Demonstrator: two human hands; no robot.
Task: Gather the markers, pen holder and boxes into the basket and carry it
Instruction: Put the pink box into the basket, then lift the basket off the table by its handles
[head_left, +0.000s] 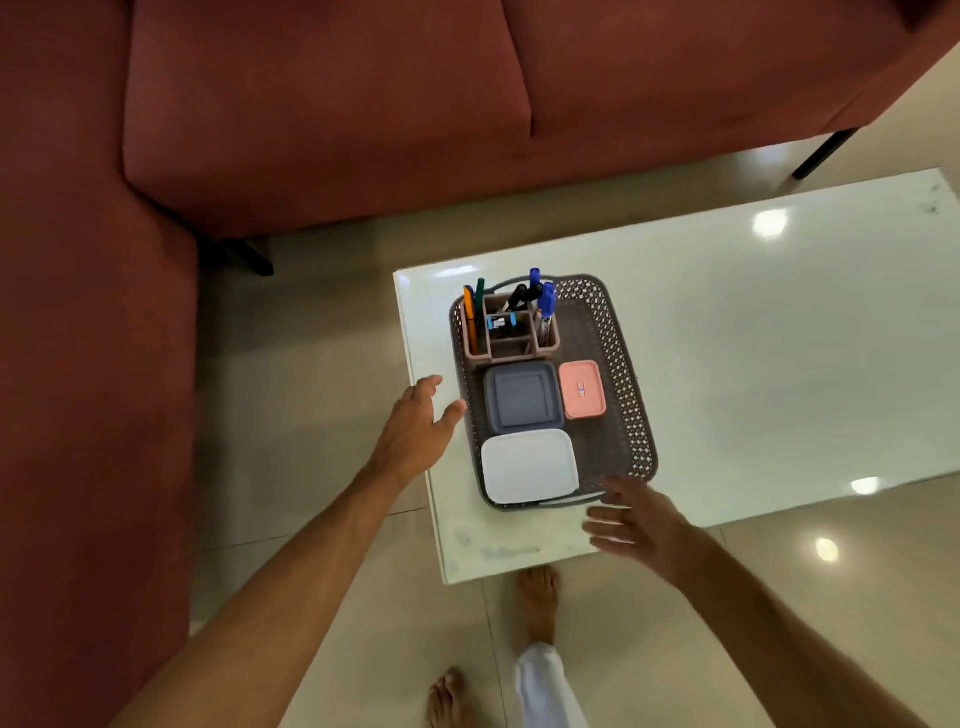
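Note:
A grey perforated basket (621, 374) rests on the left end of a glossy white table (753, 338). Inside it stands a brown pen holder (511, 345) with several markers (545, 301) upright in its slots. In front of the holder lie a blue-grey box (522, 397), a small pink box (582, 389) and a white box (530, 466). My left hand (418, 426) hovers open just left of the basket's side. My right hand (639, 519) is open and blurred at the basket's near right corner, close to its near handle. Neither hand holds anything.
A dark red sofa (311, 114) fills the back and left, with black legs (826, 150) on the tiled floor. My bare feet (537, 603) stand at the table's near edge. The table's surface extends to the right of the basket.

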